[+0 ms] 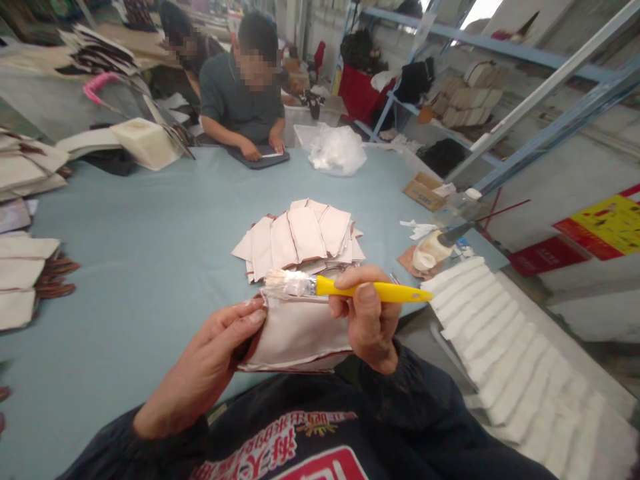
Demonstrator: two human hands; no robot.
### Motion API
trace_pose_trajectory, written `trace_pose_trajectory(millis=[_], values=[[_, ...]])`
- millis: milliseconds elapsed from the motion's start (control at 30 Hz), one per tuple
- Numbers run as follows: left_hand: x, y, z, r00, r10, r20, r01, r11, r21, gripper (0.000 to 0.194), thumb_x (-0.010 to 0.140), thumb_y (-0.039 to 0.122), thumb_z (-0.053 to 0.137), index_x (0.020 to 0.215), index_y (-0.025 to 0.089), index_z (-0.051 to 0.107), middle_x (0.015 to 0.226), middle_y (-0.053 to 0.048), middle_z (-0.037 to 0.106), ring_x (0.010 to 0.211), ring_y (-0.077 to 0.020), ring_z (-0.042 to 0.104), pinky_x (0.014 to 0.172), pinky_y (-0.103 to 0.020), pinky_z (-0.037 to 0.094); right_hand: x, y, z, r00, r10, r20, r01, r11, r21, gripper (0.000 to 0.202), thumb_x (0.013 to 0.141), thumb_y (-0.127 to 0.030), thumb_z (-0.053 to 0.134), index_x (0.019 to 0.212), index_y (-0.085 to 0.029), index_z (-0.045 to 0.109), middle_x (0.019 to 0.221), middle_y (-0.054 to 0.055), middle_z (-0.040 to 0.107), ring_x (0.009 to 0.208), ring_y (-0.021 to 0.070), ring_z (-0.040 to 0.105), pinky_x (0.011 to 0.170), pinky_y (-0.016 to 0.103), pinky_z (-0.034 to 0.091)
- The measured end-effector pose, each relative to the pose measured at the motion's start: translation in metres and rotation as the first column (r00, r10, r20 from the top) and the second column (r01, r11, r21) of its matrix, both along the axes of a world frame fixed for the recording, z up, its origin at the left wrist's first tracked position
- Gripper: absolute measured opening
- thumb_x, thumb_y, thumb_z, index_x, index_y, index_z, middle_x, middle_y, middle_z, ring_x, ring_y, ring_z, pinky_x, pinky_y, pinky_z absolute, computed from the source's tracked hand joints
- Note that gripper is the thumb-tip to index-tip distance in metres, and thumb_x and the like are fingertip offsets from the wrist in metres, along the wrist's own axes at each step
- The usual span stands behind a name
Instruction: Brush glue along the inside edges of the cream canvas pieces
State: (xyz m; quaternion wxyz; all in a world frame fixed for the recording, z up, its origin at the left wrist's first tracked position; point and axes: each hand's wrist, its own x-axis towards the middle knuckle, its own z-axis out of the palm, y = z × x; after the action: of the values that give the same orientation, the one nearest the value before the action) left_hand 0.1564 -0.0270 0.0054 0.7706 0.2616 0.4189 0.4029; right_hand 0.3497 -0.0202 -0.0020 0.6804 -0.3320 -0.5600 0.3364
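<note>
My right hand [370, 313] is closed round the yellow handle of a brush [380, 291]. Its pale bristles, coated with something white, point left and lie along the upper edge of a cream fabric piece [305, 333] with brown edging. My left hand [215, 353] pinches that piece at its left end, thumb on top; the fingers behind are hidden. Just beyond sits a fanned pile of similar cream pieces [300, 233] with brown edges.
A person [245, 93] across the blue-green table [150, 247] handles a dark flat piece. Fabric stacks [25, 273] lie left. At right are a pot with white contents [425, 260], a cardboard box [424, 191] and a row of white pieces [505, 347]. A plastic bag [337, 150] sits at the back.
</note>
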Motion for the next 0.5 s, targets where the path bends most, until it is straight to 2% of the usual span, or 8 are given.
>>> trace_pose_trajectory(millis=[133,267,333,433,500], values=[[0.007,-0.001,0.002,1.000,0.024,0.002,-0.024,1.000,-0.004,0.027,0.063,0.037,0.095,0.080,0.021,0.082,0.070,0.001,0.077,0.057,-0.0092,0.063,0.061,-0.016,0.055,0.003,0.006,-0.001,0.992,0.116,0.052,-0.116,0.993,-0.005,0.024,0.105,-0.040,0.051,0.098,-0.024,0.067,0.061,-0.005,0.056,0.049,0.0090,0.051,0.047,0.022,0.041],[0.018,0.000,0.006,0.995,0.101,-0.023,-0.101,0.995,-0.016,0.026,0.061,0.035,0.095,0.078,0.020,0.082,0.073,0.000,0.079,0.060,-0.0104,0.066,0.061,-0.016,0.055,0.016,0.012,-0.002,1.000,-0.010,0.007,0.010,1.000,-0.004,0.029,0.106,-0.045,0.046,0.098,-0.026,0.066,0.062,-0.004,0.057,0.047,0.0109,0.051,0.043,0.024,0.039],[0.025,0.001,0.009,0.992,0.119,-0.045,-0.120,0.993,-0.014,0.025,0.061,0.032,0.095,0.078,0.020,0.081,0.075,-0.002,0.080,0.065,-0.0136,0.069,0.059,-0.016,0.055,0.026,0.014,-0.002,0.998,-0.064,0.027,0.063,0.998,0.027,0.028,0.106,-0.044,0.044,0.100,-0.027,0.066,0.063,-0.004,0.058,0.048,0.0120,0.053,0.045,0.026,0.044],[0.039,0.005,0.015,0.989,0.121,-0.083,-0.123,0.992,-0.010,0.025,0.059,0.027,0.093,0.079,0.018,0.081,0.079,-0.006,0.081,0.072,-0.0193,0.072,0.055,-0.019,0.054,0.041,0.022,-0.006,0.970,-0.132,0.206,0.106,0.986,0.132,0.020,0.105,-0.035,0.047,0.108,-0.027,0.066,0.073,-0.001,0.066,0.063,0.0151,0.065,0.063,0.032,0.057],[0.049,0.008,0.018,0.987,0.114,-0.115,-0.115,0.993,-0.003,0.026,0.060,0.026,0.091,0.082,0.017,0.081,0.081,-0.007,0.081,0.074,-0.0216,0.073,0.054,-0.020,0.054,0.048,0.030,-0.011,0.920,-0.161,0.357,0.096,0.976,0.193,0.018,0.104,-0.028,0.050,0.114,-0.026,0.065,0.085,0.002,0.073,0.077,0.0173,0.071,0.074,0.036,0.060]])
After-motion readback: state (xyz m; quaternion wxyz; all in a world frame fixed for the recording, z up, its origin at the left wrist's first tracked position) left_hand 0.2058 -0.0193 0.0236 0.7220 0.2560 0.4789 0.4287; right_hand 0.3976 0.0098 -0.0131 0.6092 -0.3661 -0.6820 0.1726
